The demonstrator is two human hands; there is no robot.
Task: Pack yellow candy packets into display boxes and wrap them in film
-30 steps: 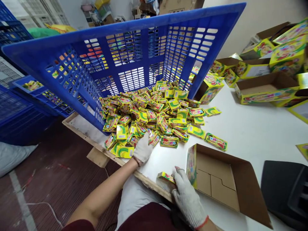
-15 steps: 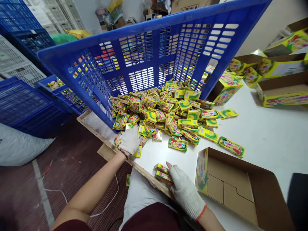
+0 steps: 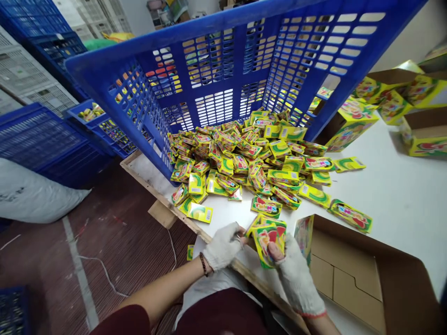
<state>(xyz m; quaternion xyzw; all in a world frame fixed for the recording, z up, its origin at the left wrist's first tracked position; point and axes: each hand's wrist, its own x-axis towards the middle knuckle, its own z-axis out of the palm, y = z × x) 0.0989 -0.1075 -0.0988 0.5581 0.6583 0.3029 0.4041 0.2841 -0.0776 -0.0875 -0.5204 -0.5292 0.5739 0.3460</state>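
Observation:
My right hand [image 3: 298, 274], in a white knit glove, grips several small yellow-and-green cartons [image 3: 267, 242] with watermelon print, thumb across the front one. My gloved left hand [image 3: 223, 246], fingers curled, meets the left edge of these cartons and seems to pinch a yellow carton there; its fingertips partly hide the contact. Both hands are over the table's near wooden edge. Just beyond them is a heap of the same cartons [image 3: 240, 163], spilling from a blue plastic crate [image 3: 216, 100] tipped on its side. A display box [image 3: 349, 274] lies to the right of my right hand, its brown inside facing up.
On the white table [image 3: 394, 195], more printed display boxes [image 3: 424, 132] stand at the far right. Blue crates [image 3: 45, 144] and a white sack [image 3: 38, 195] are on the left. A white cable [image 3: 101, 274] runs over the dark floor, where one carton [image 3: 190, 252] lies.
My left hand has moved from the heap's near left side toward my right hand. My right hand has raised its cartons from the table edge and turned their printed faces up.

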